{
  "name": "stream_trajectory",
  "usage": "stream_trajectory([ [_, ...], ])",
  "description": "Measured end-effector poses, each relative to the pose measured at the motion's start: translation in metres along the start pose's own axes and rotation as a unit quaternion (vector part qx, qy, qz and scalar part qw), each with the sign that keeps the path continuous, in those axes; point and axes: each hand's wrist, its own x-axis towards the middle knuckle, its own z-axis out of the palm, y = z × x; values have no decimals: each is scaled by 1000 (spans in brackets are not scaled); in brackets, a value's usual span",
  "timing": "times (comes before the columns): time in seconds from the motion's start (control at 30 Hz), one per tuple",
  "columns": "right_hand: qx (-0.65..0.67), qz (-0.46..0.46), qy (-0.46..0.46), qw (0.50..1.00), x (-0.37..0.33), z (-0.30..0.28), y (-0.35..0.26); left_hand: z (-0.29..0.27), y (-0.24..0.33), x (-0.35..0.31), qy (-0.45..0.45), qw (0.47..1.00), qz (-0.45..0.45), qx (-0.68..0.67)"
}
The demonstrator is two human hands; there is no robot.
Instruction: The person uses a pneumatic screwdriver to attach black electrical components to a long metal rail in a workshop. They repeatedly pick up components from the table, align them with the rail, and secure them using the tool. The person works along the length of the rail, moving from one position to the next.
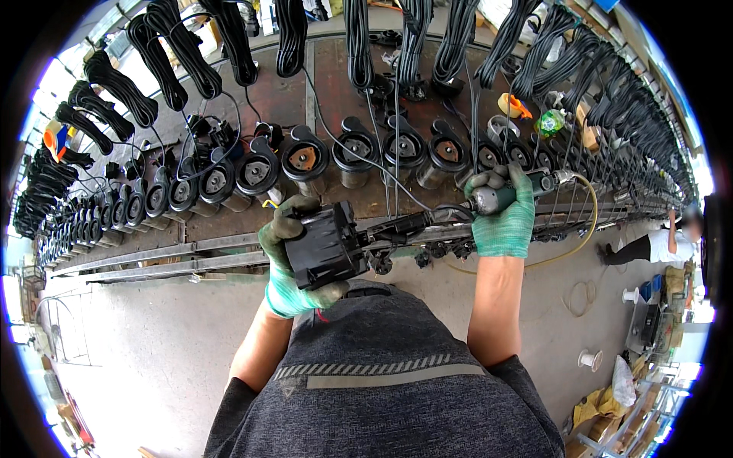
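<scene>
My left hand (281, 263), in a green-and-grey work glove, is closed around a black plastic housing (327, 248) in front of my chest. In my gloved right hand (506, 225) is a green and silver pneumatic screwdriver (492, 201), held sideways. Its front end points left toward the housing. A yellowish air hose (595, 206) runs from its rear end. Dark parts (401, 227) lie between housing and tool; whether the bit touches them I cannot tell. Just beyond my hands, cylindrical motor units (307, 159) with black round tops stand in a row.
Bundled black cables (292, 38) hang in a long row over the workbench (267, 95). A metal rail (191, 256) runs along its near edge. Orange tape (513, 105) and a green bottle (550, 122) lie at the back right. Another person (664, 244) is at far right.
</scene>
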Motion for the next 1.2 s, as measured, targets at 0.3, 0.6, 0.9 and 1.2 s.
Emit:
stream_trajectory([
  [0.3, 14, -27, -32, 999, -7, 11, 0, -11, 1, 10, -63, 975, 104, 188],
  [0.6, -91, -168, -202, 961, -37, 14, 23, -3, 6, 27, -136, 902, 27, 408],
  [0.9, 81, 0, -188, 979, -22, 7, 18, 0, -12, 23, 323, 806, -341, -361],
  [1.2, 116, -76, -112, 984, -9, -19, -24, -118, -81, 81, 433, 840, -61, -322],
])
